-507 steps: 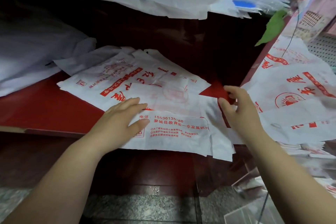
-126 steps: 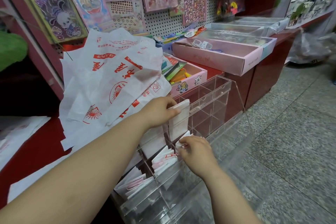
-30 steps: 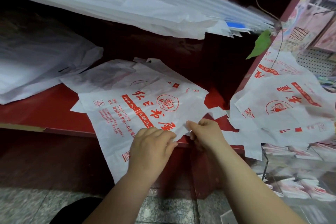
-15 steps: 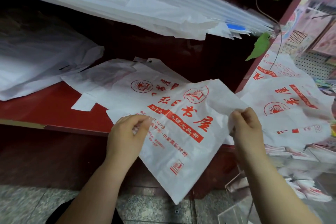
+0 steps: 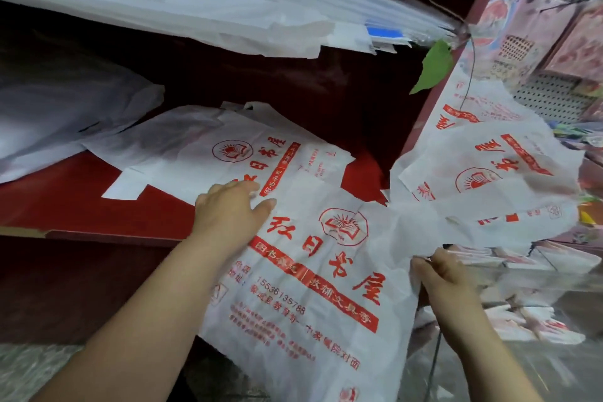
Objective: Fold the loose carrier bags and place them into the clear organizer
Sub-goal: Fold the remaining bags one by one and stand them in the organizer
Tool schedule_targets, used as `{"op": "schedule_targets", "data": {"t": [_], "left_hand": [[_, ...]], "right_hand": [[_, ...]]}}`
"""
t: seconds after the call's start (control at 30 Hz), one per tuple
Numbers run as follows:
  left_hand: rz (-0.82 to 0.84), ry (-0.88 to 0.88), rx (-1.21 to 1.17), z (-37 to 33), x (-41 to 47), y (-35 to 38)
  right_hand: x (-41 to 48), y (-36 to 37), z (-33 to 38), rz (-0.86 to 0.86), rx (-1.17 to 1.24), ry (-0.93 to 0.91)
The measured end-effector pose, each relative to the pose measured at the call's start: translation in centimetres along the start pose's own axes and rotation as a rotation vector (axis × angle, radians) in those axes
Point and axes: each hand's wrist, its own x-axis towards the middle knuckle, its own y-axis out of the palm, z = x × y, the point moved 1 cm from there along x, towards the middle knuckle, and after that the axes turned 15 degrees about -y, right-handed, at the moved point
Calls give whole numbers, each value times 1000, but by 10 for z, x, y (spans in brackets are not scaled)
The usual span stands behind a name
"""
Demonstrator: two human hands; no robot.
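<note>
Now spreading a red-printed carrier bag [image 5: 313, 287] flat between the hands, draping it over the front lip of the red shelf [image 5: 65, 206] and letting its lower edge hang toward the floor. Judging its long axis to be running on a diagonal, from the crumpled top end by the right hand down to the bottom edge below the left forearm.

Pressing on the upper left part with the left hand [image 5: 231, 215], fingers straight and laid flat on the plastic. Pinching the bunched right edge with the right hand [image 5: 447, 277], fingers curled round it. Lying about equally near both hands, so probably calling for a fold across the width, right side carried over toward the left palm.

Leaving a second printed bag [image 5: 228, 147] flat on the shelf just beyond the left fingertips, and a loose heap of bags [image 5: 489, 179] beyond and above the right hand. Waiting below and to the outside of the right hand, the clear organizer [image 5: 554, 285], with folded bags showing blurred in its compartments.

Differing from half a second ago: left hand no longer pinching the left edge but opening out on top of the bag; right hand gripping lower and closer to the body; bag coming down from being held up to resting across the shelf lip.
</note>
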Motion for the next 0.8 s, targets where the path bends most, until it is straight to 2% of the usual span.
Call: {"op": "schedule_targets", "data": {"t": [0.07,0.13,0.23,0.37,0.47,0.57,0.7,0.8], "left_hand": [[29,-37,10,-10,14,-3],[126,-62,6,-19,22,-1],[224,-54,124,-25,22,5],[234,-123,17,-20,18,2],[161,-157,-57,-7,15,-5],[200,-169,-119,4,12,-8],[265,-156,13,6,6,-4],[219,-141,118,3,3,-4]], "right_hand": [[1,-4,-9,17,16,-8],[3,-7,-15,39,25,-20],[4,-11,-19,-12,47,-37],[2,-11,-17,-42,63,-39],[1,-10,-14,-44,54,-40],[0,-8,-14,-44,26,-43],[-2,-7,-11,-47,0,-36],[-4,-8,-8,-48,4,-33]]}}
